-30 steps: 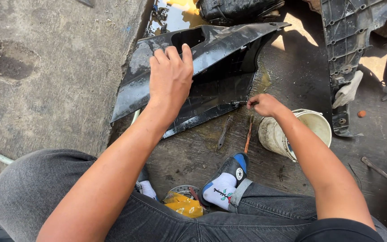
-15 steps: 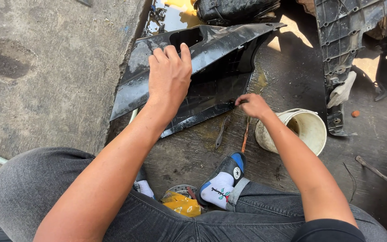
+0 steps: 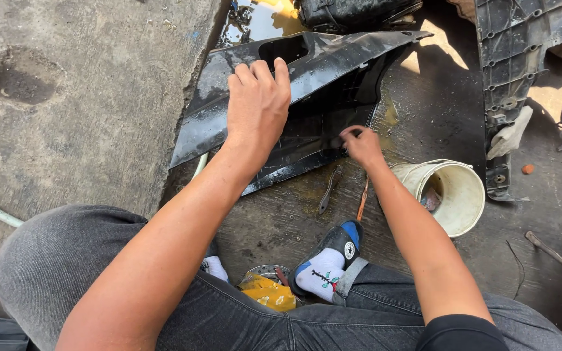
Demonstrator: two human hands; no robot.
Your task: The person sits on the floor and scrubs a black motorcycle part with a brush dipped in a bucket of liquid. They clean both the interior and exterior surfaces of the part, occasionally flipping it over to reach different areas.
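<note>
Wet, stained concrete floor (image 3: 66, 130) of an outdoor work area, seen from above the seated person's knees. A black plastic body panel (image 3: 333, 62) lies tilted across the floor's damp patch, its ribbed inner face turned toward the person. The left hand (image 3: 258, 104) lies flat on the panel's upper surface, fingers spread and pressing down, closed on nothing. The right hand (image 3: 359, 144) is curled around a small dark object at the panel's lower inner edge; what that object is cannot be told, as the fingers hide most of it. The two hands are apart, the left above and to the left of the right.

Beside the right wrist lies a dark metal tool (image 3: 328, 190) and an orange-handled tool (image 3: 362, 198), both on the floor, just clear of the panel. A cream plastic bucket (image 3: 456, 195) lies on its side near the right forearm. A second black ribbed part (image 3: 515, 78) sits well apart at upper right.

Judged from this pose, the work goes best if the left hand keeps steady downward pressure so the panel does not slide on the slick concrete, while the right hand works in short, controlled motions along the edge, wrist low and clear of the loose tools.
</note>
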